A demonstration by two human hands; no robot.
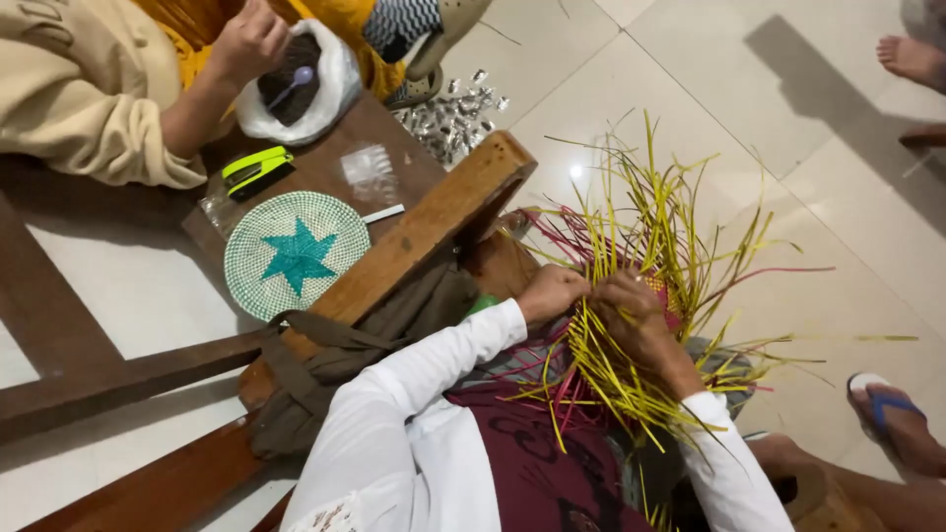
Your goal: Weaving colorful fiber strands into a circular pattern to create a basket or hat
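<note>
Both my hands are buried in a half-woven piece (pixel 662 296) of yellow and pink straw strips on my lap. My left hand (pixel 552 293) grips the strips at the left side of the weave. Over its middle, my right hand (pixel 636 317) closes on a bunch of yellow strips. Long loose strip ends (pixel 658 207) fan upward and outward over the tiled floor. Most of the woven core is hidden under my fingers.
A wooden bench frame (pixel 434 222) runs diagonally to my left, with an olive cloth bag (pixel 335 360) draped on it. On it lie a round white-and-teal woven mat (pixel 294 254) and a green stapler (pixel 254 169). Another person's hand (pixel 246 39) holds a spoon over a bag. A foot in a blue sandal (pixel 892 419) is at right.
</note>
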